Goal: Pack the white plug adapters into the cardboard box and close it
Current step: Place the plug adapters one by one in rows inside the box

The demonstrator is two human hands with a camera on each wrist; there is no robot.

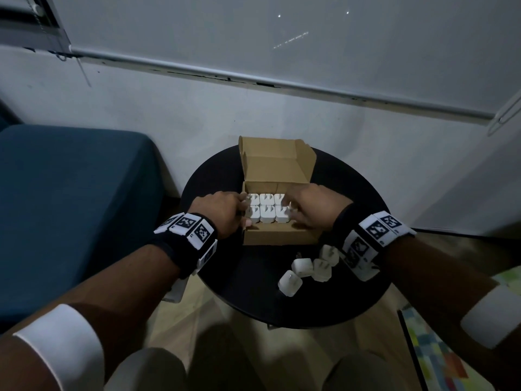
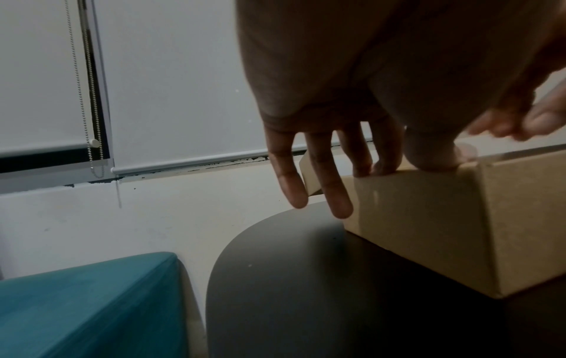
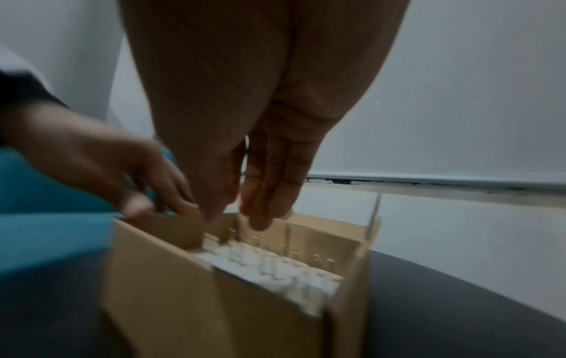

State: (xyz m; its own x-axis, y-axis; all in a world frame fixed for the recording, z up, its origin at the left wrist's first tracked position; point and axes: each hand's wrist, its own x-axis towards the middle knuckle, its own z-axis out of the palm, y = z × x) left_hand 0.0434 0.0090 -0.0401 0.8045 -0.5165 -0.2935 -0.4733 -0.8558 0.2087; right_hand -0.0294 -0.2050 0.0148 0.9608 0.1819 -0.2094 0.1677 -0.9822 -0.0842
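You are partway through the packing. The cardboard box (image 1: 277, 235) sits toward the far edge of the round black worktop (image 1: 242, 300), its lid (image 1: 277, 156) standing open at the back. Six white plug adapters (image 1: 267, 212) already lie inside in two rows of three, packed side by side against the far wall, with a bare strip of box floor between them and the near wall. Four more loose adapters (image 1: 308, 268) lie in a small cluster on the worktop, near its near right edge and just in front of the box's right corner. By my reading, those four have yet to go in, and the lid has yet to be folded down.

Your left hand (image 1: 222, 213) is at the box's left wall: in the left wrist view two fingers hang down straight outside the wall while the thumb and the other fingers rest on its top edge, so the hand is loosely spread and steadying the box rather than holding anything. Your right hand (image 1: 307, 208) reaches in over the right end of the rows with its fingers long and close together; it carries no adapter that I can see.

Whether your right fingertips actually touch the adapters I cannot tell. The right wrist view is blurred, so the prongs and rows smear together. Your right hand also covers the box's right wall in the head view.
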